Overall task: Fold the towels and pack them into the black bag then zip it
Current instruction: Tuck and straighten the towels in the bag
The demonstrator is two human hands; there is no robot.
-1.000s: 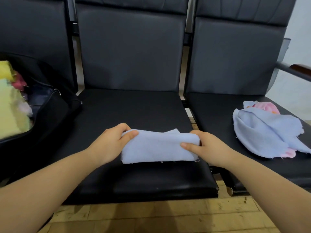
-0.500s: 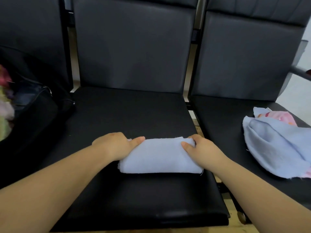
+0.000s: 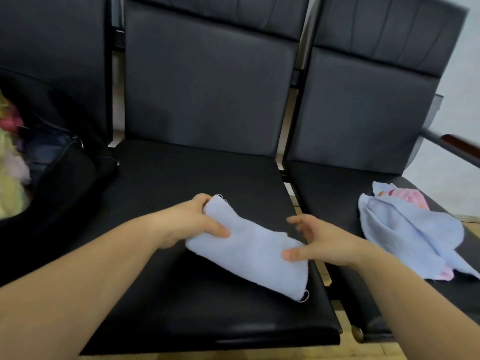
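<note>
A folded light blue towel (image 3: 249, 252) lies slanted over the middle black seat (image 3: 181, 193). My left hand (image 3: 193, 220) grips its upper left end, thumb on top and fingers under the edge. My right hand (image 3: 320, 240) is at the towel's right end with the fingers spread and loose; only the thumb rests on the cloth. The open black bag (image 3: 55, 183) stands on the left seat, with folded yellow and pink towels (image 3: 10, 178) showing inside at the frame's left edge.
On the right seat (image 3: 337, 183) lies a heap of unfolded towels, a light blue one (image 3: 407, 229) over a pink one (image 3: 410, 197). Black seat backs rise behind. An armrest (image 3: 459, 142) juts at far right. Wooden floor shows below the seats.
The towel lay square to the seat edge, held at both ends. Now its left end is raised and turned by my left hand, and my right hand's fingers have come off it.
</note>
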